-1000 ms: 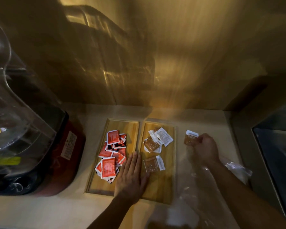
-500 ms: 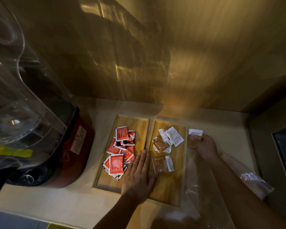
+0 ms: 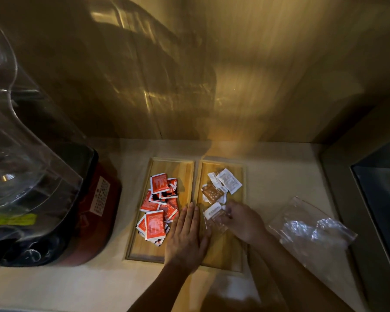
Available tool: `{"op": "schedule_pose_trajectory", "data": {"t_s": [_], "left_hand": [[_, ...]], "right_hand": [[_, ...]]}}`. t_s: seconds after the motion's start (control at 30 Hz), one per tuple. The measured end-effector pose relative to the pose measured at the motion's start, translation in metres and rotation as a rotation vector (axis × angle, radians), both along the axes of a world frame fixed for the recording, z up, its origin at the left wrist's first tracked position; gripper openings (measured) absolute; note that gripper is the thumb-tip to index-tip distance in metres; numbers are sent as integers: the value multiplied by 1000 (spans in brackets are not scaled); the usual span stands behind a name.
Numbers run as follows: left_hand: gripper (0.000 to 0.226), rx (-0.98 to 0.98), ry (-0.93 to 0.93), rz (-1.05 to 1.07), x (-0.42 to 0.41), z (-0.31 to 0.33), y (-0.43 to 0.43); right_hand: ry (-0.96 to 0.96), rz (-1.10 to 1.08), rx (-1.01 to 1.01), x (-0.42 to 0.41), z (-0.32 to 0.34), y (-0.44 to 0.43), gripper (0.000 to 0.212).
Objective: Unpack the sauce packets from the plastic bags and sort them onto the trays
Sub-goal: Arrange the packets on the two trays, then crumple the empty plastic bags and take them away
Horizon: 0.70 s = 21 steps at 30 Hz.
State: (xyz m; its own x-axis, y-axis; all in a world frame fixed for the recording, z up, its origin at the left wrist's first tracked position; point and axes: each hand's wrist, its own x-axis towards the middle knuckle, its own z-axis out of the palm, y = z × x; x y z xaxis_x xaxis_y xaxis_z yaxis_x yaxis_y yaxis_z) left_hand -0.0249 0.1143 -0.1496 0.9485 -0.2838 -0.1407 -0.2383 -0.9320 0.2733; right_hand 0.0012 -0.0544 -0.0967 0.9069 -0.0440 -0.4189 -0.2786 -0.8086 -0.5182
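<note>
Two wooden trays lie side by side on the counter. The left tray [image 3: 142,248] carries a heap of red sauce packets [image 3: 158,208]. The right tray [image 3: 225,260] holds white and brown packets [image 3: 221,185]. My left hand [image 3: 185,237] rests flat, fingers together, across the seam between the trays. My right hand [image 3: 243,221] is over the right tray, its fingers on a brown and white packet [image 3: 215,215] that lies on or just above the wood. A clear plastic bag [image 3: 311,228] lies crumpled on the counter to the right.
A large appliance with a clear dome lid [image 3: 20,158] and red and black base [image 3: 83,221] fills the left side. A wooden wall [image 3: 212,75] rises behind the trays. A dark framed panel [image 3: 381,199] borders the counter at the right.
My right hand has carried the brown and white packet leftward from the bare counter onto the right tray. The plastic bag now lies uncovered at the right. My left hand stays put.
</note>
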Motion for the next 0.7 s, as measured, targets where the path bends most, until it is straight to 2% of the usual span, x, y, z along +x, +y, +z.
{"op": "schedule_pose_trajectory", "data": {"t_s": [0.1,0.3,0.43,0.6,0.7], "left_hand": [[74,-27,13,-19,0,3,0],[88,-58,85,-26,7,18,1],[78,-183,33,-53,15,36,-4],[70,-273,-82,-159,17,53,-48],[72,-268,-24,-266,5,59,-93]], "right_hand": [[-94,10,-89,-4,1,2,30],[-173,-89,-95,-20,10,-19,22],[-240,-246,-73,-38,20,-43,12],[-285,-456,-100,-61,27,-77,13],[-331,-542,-161,-81,28,-95,13]]}}
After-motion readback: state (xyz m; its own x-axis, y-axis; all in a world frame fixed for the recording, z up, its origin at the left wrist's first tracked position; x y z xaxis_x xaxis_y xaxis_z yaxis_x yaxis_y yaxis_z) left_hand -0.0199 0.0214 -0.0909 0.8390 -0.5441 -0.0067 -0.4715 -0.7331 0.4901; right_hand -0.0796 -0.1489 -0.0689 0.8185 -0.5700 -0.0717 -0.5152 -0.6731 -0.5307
